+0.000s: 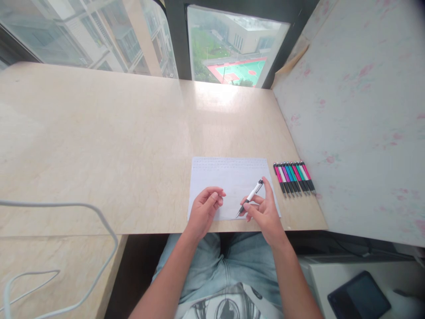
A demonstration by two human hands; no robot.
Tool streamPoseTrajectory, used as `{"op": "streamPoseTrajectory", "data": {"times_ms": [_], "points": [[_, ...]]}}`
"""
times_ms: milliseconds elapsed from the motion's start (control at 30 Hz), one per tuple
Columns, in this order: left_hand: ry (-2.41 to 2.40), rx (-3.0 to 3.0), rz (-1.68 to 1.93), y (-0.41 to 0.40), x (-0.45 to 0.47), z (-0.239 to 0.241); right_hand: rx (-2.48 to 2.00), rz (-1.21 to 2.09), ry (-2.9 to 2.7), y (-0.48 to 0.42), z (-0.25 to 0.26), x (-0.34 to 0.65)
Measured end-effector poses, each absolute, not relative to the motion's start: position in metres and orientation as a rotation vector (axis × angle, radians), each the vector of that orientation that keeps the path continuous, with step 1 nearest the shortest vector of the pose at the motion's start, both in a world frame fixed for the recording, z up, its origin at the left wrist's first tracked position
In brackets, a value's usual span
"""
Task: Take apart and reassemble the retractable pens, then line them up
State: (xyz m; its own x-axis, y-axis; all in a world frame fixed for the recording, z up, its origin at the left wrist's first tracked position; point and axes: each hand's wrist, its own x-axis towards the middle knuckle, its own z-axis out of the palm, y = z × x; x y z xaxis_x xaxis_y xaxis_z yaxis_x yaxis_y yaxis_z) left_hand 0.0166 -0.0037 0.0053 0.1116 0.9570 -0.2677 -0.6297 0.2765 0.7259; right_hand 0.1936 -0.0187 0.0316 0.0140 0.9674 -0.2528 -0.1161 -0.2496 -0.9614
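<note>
A white sheet of paper (232, 177) lies near the front edge of the beige marble table (116, 146), with faint writing along its top. My right hand (264, 210) is closed on a white and black pen (250, 197), its tip pointing down-left over the paper. My left hand (206, 208) hovers over the paper's left lower corner, fingers curled loosely toward the thumb, and I cannot make out anything in them. A row of several pens (294, 177) with pink, green and blue barrels lies just right of the paper.
A white cable (83, 208) loops over the table's left front corner. A papered wall (358, 124) borders the table on the right. Windows (232, 48) stand behind it. A dark tablet (358, 294) lies on a white surface at lower right.
</note>
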Motion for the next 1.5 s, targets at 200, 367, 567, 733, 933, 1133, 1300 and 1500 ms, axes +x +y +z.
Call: {"op": "streamPoseTrajectory", "data": {"times_ms": [200, 367, 567, 733, 933, 1133, 1300, 1500], "points": [[0.801, 0.472, 1.248, -0.004, 0.017, 0.003, -1.25, 1.405, -0.973, -0.021, 0.03, 0.194], [0.79, 0.476, 1.245, -0.004, 0.017, 0.002, -1.201, 1.392, -0.936, -0.02, 0.032, 0.191], [0.781, 0.471, 1.246, -0.003, 0.017, 0.003, -1.184, 1.409, -0.936, -0.021, 0.033, 0.191], [0.781, 0.466, 1.243, -0.004, 0.016, 0.003, -1.206, 1.364, -0.94, -0.021, 0.029, 0.192], [0.776, 0.451, 1.24, -0.003, 0.016, 0.003, -1.2, 1.357, -0.939, -0.02, 0.028, 0.192], [0.765, 0.446, 1.234, -0.003, 0.015, 0.003, -1.21, 1.334, -0.947, -0.021, 0.026, 0.191], [0.76, 0.447, 1.235, -0.003, 0.015, 0.002, -1.201, 1.329, -0.948, -0.019, 0.025, 0.192], [0.752, 0.448, 1.238, -0.003, 0.015, 0.002, -1.221, 1.259, -0.91, -0.017, 0.02, 0.195]]}}
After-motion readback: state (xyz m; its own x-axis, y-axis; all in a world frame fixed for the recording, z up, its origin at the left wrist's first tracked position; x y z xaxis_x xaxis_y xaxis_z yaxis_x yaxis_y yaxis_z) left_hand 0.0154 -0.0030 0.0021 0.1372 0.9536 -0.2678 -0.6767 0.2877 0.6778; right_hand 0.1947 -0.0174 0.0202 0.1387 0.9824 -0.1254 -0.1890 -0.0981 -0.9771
